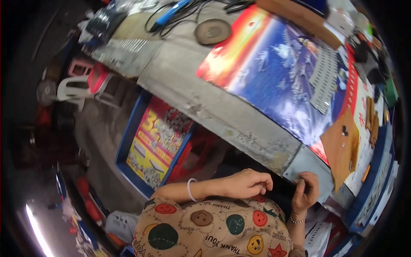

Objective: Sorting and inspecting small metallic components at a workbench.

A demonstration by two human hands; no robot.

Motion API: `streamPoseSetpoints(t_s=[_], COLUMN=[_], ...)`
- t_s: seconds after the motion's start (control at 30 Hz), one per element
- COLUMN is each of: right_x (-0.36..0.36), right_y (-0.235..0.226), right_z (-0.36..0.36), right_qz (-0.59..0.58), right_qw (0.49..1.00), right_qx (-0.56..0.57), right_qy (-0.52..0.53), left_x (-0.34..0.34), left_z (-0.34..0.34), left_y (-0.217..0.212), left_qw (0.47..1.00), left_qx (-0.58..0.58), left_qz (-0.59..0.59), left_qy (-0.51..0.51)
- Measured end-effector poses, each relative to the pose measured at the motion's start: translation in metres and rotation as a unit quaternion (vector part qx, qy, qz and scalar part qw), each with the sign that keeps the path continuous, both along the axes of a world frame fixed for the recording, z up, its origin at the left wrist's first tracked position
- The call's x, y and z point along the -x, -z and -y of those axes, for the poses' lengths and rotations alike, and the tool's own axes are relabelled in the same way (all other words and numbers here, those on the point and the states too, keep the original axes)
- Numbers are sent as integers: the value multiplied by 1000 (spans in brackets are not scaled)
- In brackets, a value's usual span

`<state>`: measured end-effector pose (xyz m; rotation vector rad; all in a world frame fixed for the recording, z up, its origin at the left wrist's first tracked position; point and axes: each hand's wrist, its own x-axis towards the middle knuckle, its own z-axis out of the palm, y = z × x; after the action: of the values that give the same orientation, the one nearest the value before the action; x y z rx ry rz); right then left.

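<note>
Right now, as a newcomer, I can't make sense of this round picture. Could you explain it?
There is no robot here, only a person's two bare hands. A wide camera on the head looks down, so straight edges bend.

The left hand is in front of the body; the right hand is near the table's corner. Whether either holds something small, I can't tell.

On the table are a colourful poster with rows of small grey pieces, a round brown dish and a blue tool. Lower down, left, is a blue-edged tray.
</note>
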<state>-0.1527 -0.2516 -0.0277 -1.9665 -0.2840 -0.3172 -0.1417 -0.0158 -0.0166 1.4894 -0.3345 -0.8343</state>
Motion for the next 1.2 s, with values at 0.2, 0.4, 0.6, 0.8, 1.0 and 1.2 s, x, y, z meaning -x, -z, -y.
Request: streamPoseSetpoints(t_s=[0.2,0.4,0.6,0.8,1.0,1.2], right_x=[1,0,3,-7,-2,3], right_y=[5,12,6,-5,-29,-26], right_z=[1,-4,2,-11,5,32], right_qz=[-19,-19,-24,-28,43,22], right_qw=[1000,1000,999,998,995,991], right_qx=[-18,-11,19,58,87,103], right_qy=[-14,-11,43,11,17,87], left_x=[22,55,74,67,8,-24], left_z=[-52,-145,-220,-200,-135,-76], left_y=[13,29,31,-5,-40,-87], left_qw=[996,952,831,832,901,906], left_qx=[-20,-38,-159,-176,-147,-114], left_qz=[-76,-74,-34,23,145,337], left_qy=[-48,-295,-531,-525,-382,-231])
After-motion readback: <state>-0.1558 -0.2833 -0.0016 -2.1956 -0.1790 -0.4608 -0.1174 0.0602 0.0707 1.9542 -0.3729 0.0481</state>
